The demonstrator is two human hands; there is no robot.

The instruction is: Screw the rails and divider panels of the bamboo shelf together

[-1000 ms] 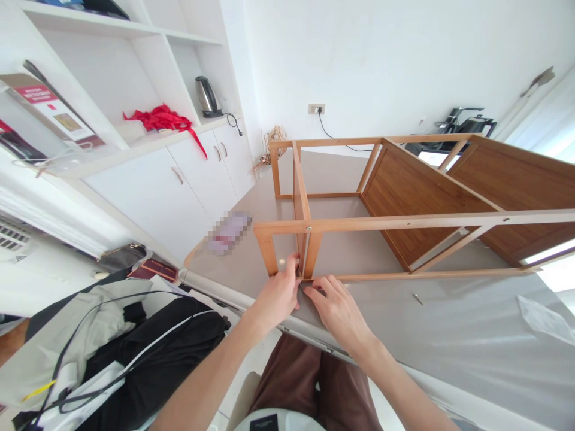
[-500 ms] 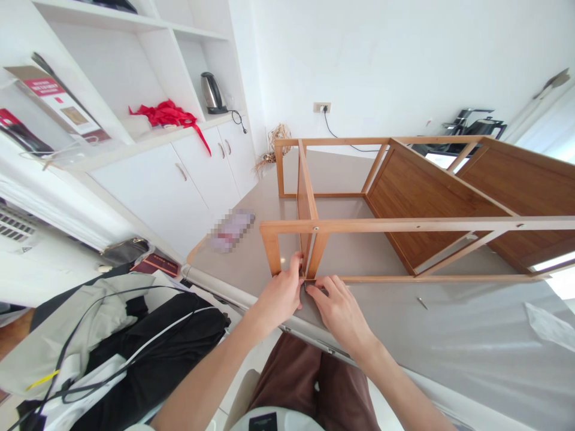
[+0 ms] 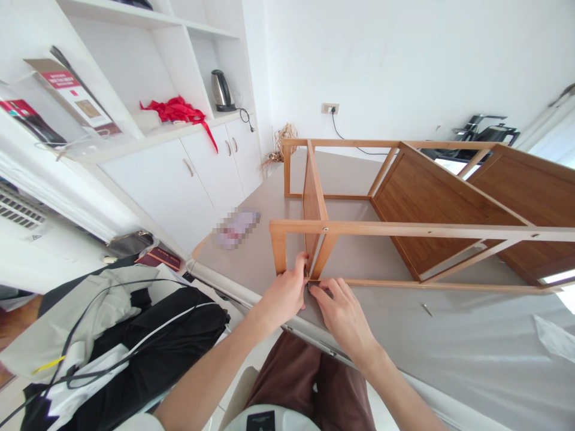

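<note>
A wooden shelf rack lies on its side on the grey tabletop. My left hand is closed around the near lower rail, where a shelf panel meets it, with a finger reaching up on the inner side. Close beside it, my right hand pinches at the same joint from the outside. A small dark metal piece shows at its fingertips, too small to name. To the right of my right hand, a thin metal screw lies on the tabletop.
A clear plastic bag is at the table's right side, and a blurred packet at its left. Clothes and cables are heaped at lower left. White cabinets hold an electric kettle and red ribbon.
The whole view has shifted slightly, so the rack and cabinets appear farther right. Both hands stay at the same joint, with hardly any visible movement of the fingers.
</note>
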